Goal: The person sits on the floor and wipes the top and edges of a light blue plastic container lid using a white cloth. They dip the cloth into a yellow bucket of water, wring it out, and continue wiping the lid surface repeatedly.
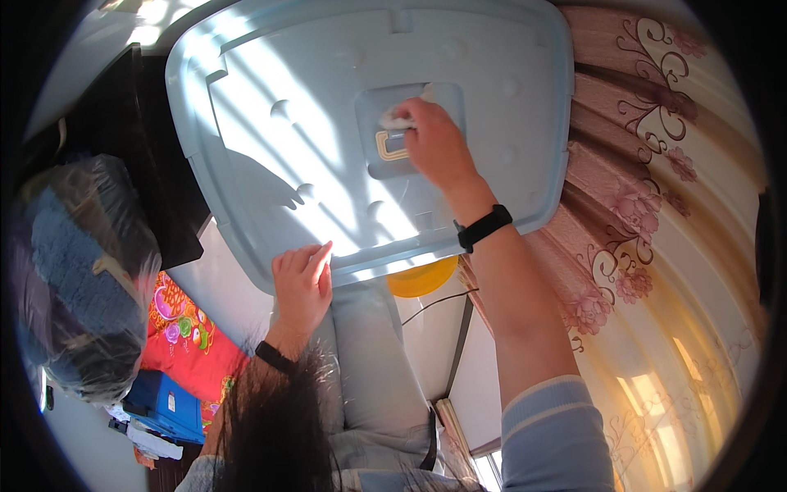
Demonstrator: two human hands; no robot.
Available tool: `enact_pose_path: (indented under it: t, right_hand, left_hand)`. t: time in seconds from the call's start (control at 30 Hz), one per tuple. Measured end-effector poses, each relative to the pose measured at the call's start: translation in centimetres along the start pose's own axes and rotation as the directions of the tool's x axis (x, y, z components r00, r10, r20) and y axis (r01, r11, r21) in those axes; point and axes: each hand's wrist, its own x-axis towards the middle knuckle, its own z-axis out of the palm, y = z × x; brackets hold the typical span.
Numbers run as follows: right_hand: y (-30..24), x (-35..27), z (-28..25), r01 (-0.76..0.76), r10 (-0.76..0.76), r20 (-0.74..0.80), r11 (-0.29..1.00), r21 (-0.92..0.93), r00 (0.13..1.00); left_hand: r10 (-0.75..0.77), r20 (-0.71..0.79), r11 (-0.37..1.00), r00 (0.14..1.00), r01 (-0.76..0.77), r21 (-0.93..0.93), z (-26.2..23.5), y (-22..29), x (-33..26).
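Note:
A large pale blue plastic lid (525, 107) spans the upper middle, lying in front of me, with a sunken panel and a cream rectangular outline in its centre. My right hand (438, 143) is closed around a crumpled white cloth (397, 119) and holds it against that panel, beside the outline. Part of the cloth is hidden by my fingers. My left hand (302, 283) is at the lid's near left edge, fingers loosely bent and apart, with nothing visible in them. Whether its fingertips touch the rim, I cannot tell.
Pink and yellow flowered curtains (631, 213) hang along the right. Left of the lid are dark furniture (123, 148) and a clear plastic bag (90, 279) of blue fabric. Below that bag are a red patterned cloth (184, 336) and a blue box (164, 402). A yellow round object (422, 279) shows under the lid.

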Motion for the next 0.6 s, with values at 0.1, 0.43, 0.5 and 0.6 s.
enact_pose_path:
  t: [0.1,0.43,0.5,0.6]
  right_hand:
    - [1.2,-0.3,-2.4,-0.106,0.100,-0.080,0.992,-0.070,0.992]
    - [-3.6,0.2,4.9,0.101,-0.103,0.017,0.989,0.107,0.995]
    - [-1.9,0.5,3.8,0.253,-0.250,0.124,0.967,-0.014,0.960]
    - [0.4,2.2,1.2,0.520,-0.516,0.065,0.843,-0.141,0.854]
  left_hand:
    - [-0.013,-0.030,1.000,0.999,0.013,0.006,-0.1,-0.4,0.2]
    - [0.001,-0.024,1.000,1.000,-0.001,-0.002,0.6,0.4,0.5]
    - [0.008,-0.020,1.000,1.000,-0.008,-0.003,0.7,0.5,0.5]
    - [0.018,-0.009,1.000,1.000,-0.018,-0.005,1.3,0.8,0.5]
